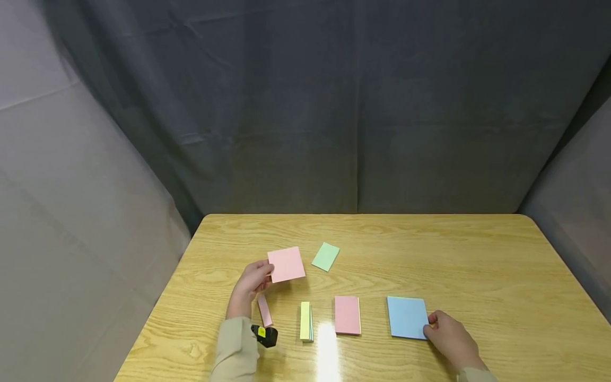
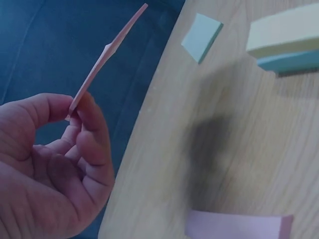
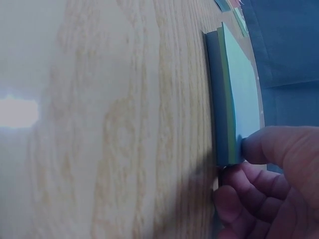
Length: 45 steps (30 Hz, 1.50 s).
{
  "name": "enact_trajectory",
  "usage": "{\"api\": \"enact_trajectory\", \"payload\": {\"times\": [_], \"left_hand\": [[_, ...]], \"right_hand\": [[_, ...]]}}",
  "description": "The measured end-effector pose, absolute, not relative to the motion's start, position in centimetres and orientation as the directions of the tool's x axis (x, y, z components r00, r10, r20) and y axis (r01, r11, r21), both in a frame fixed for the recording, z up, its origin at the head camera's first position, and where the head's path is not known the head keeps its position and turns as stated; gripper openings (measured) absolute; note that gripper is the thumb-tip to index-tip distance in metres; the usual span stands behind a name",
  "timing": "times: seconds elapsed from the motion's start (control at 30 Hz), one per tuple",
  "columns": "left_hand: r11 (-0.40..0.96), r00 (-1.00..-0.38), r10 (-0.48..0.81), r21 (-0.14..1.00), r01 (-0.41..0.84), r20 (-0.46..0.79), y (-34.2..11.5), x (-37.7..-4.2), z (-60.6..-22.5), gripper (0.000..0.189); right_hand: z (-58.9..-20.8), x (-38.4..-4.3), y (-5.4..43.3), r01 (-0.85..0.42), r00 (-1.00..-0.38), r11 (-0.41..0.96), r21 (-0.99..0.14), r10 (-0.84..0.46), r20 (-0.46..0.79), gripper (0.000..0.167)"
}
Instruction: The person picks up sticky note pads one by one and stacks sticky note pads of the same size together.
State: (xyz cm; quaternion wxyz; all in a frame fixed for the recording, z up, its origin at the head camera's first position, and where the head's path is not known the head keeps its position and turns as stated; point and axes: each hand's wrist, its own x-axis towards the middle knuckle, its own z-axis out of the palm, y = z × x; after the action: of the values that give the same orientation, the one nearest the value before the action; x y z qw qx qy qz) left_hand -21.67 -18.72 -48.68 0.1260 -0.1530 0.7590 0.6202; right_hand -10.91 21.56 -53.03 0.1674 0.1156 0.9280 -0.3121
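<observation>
My left hand (image 1: 253,279) pinches a thin square pink sticky note pad (image 1: 287,264) by its left edge, raised above the table. From the left wrist view the pink pad (image 2: 107,55) appears edge-on between thumb and fingers. My right hand (image 1: 450,338) holds the right edge of a square stack of sticky notes (image 1: 407,317), blue on top, its thumb on the upper face and fingers curled at the side. That stack (image 3: 230,99) shows a yellow-green layer between blue ones in the right wrist view.
Near the middle of the wooden table (image 1: 453,254) lie a pink rectangular pad (image 1: 347,315) and a narrow yellow pad (image 1: 305,321) over a bluish one. A narrow pink pad (image 1: 264,310) lies by the left wrist. Farther back sits a green pad (image 1: 326,257), before a grey curtain (image 1: 296,106).
</observation>
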Motion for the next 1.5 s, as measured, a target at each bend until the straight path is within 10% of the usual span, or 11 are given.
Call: {"api": "enact_trajectory", "payload": {"times": [1.5], "left_hand": [[0.2,-0.932,0.08,0.922,-0.332,-0.353,-14.9,-21.6,-48.5,0.034]], "right_hand": [[-53.2,-11.0,21.7,0.317,-0.92,0.779,-0.541,0.113,-0.376,0.03]]}}
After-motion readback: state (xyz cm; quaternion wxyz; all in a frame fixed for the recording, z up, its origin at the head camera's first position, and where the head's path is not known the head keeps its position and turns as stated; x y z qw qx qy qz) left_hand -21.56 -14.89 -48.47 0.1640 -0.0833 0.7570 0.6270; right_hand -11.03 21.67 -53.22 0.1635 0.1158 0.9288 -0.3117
